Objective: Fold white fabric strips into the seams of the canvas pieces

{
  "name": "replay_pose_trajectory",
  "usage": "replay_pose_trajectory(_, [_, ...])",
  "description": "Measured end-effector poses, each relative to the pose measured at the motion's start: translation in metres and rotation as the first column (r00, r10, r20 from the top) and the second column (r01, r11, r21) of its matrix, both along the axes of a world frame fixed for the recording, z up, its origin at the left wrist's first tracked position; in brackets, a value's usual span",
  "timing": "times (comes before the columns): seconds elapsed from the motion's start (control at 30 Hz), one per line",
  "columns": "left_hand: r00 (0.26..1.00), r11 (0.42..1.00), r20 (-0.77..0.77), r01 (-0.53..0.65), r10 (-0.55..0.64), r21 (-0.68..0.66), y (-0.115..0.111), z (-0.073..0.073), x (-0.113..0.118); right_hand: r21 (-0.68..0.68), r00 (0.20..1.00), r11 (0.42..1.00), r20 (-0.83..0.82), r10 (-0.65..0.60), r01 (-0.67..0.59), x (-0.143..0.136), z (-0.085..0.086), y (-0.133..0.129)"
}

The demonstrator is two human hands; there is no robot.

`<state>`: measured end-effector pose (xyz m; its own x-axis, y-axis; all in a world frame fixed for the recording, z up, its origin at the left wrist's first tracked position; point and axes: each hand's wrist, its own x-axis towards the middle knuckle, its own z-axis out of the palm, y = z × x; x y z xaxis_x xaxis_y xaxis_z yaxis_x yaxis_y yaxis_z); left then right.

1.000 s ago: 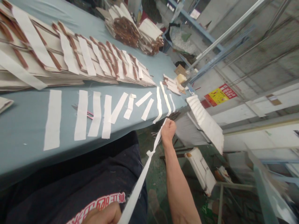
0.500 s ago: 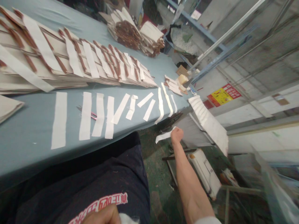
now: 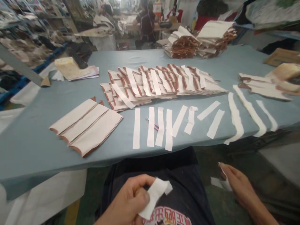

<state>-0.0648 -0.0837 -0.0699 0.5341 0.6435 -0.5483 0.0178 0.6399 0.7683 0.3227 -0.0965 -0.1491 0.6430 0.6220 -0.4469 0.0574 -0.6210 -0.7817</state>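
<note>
My left hand (image 3: 133, 198) is closed on a white fabric strip (image 3: 156, 195), its end folded over, in front of my dark apron (image 3: 185, 187). To the right, beyond the table edge, my right hand (image 3: 235, 181) pinches another white strip (image 3: 217, 182) that dangles below the fingers. Along the front of the blue-covered table (image 3: 112, 156) lie several loose white strips (image 3: 136, 128). A small pair of thread snips (image 3: 156, 126) is partly hidden under them. Behind them, overlapping cream fabric pieces with brown edges (image 3: 142, 90) have white strips laid across them.
Three cream panels (image 3: 86, 125) lie overlapped at the left. Bundled stacks of cloth (image 3: 182, 43) stand at the back. Long cream strips (image 3: 248, 109) and a small pile of pieces (image 3: 262, 87) lie at the right. A person (image 3: 146, 23) sits in the background.
My view has swung left and levelled. My right hand has come back toward my body with its strip. My left hand has risen into fuller view, holding a strip.
</note>
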Motion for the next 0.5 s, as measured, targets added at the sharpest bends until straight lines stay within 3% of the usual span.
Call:
replay_pose_trajectory(0.2, [0.963, 0.963, 0.023, -0.268, 0.268, -0.022, 0.023, 0.019, -0.042, -0.037, 0.992, 0.996, -0.108, 0.071, -0.075, -0.028, -0.008, -0.003])
replay_pose_trajectory(0.37, [0.889, 0.889, 0.048, -0.457, 0.456, 0.016, 0.043, 0.049, -0.059, -0.071, 0.985, 0.99, -0.127, 0.114, -0.123, -0.024, -0.024, -0.02])
replay_pose_trajectory(0.5, [0.852, 0.848, 0.129, -0.52, 0.508, 0.098, 0.064, 0.066, -0.064, -0.076, 0.978, 0.989, -0.178, 0.108, -0.124, -0.017, -0.036, -0.034])
